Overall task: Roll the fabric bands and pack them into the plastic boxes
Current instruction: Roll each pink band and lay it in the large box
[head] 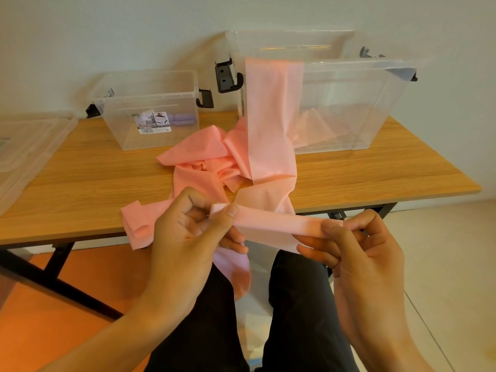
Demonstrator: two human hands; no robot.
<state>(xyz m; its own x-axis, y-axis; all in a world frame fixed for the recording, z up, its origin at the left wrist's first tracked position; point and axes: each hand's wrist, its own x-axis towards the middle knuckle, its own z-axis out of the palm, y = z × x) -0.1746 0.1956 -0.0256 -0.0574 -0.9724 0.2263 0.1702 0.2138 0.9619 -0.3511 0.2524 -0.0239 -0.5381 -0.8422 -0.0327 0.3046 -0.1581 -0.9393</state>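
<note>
Pinching band point(273, 222) taut at 6 o'clock with curled fingers of left hand point(188, 229) and right hand point(359, 248), likely flattening an end for rolling. Trailing up across table point(94, 178) to 12 o'clock, draped over box point(362, 108) rim.

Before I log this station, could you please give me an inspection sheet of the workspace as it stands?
Surface: wooden table, black legs.
Job's things: pink fabric band heaped on the table, one stretch draped over the rim of the large clear box; small clear box with a purple item inside.
Clutter: clear lid at far left.
Hands: left hand and right hand both pinch a folded stretch of the band.
Cables: nothing seen.
Surroundings: white wall; orange and pale floor.
</note>
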